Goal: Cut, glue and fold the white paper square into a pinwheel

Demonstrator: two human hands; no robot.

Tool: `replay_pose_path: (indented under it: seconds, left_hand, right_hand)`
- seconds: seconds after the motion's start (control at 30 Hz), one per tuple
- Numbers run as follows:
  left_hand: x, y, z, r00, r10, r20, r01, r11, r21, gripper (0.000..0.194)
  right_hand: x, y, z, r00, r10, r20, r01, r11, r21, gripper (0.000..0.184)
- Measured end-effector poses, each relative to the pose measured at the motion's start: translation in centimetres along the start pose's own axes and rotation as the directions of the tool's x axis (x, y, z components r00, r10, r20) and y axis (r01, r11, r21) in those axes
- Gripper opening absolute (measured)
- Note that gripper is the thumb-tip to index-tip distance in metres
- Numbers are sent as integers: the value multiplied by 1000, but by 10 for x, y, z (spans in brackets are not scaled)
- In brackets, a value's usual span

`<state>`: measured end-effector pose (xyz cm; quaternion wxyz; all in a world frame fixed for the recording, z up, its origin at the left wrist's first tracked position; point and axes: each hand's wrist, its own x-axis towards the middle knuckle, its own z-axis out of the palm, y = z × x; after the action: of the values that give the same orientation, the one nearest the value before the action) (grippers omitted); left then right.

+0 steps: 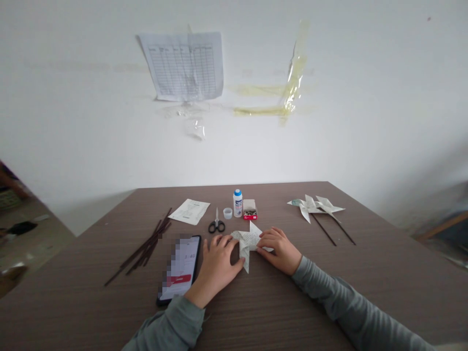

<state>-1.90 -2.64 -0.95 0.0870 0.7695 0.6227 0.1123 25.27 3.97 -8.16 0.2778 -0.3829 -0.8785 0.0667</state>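
A printed-paper pinwheel with folded blades lies on the table between my hands. My left hand holds its left side, with the fingertips at the left blade and the thumb against the lower blade. On the right edge, my right hand has its fingers and thumb closed on the paper; the fingertips are partly hidden. Just beyond the pinwheel are black-handled scissors, a small clear cup, a white bottle with a blue cap and an open red box of small metal pieces.
A phone lies beside my left forearm. Several dark thin sticks and a printed paper sheet lie at the left. Finished-looking pinwheels on sticks rest at the right. A white wall stands behind the table.
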Motion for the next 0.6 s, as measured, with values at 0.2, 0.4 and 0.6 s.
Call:
replay_pose_path:
  seconds: [0.2, 0.4, 0.6]
  left_hand:
    - [1, 1, 2, 1000, 11, 3, -11, 1000, -15, 60]
    - [1, 1, 4, 1000, 3, -5, -3, 1000, -19, 61]
    - [1, 0, 6, 1000, 11, -4, -11, 999, -40, 61]
  right_hand:
    - [2, -4, 5, 997, 62, -55, -61, 998, 4, 15]
    - [1, -14, 6, 982, 151, -116, -148, 988, 38, 37]
    - [-1, -10, 10, 987, 51, -152, -63, 995, -80, 26]
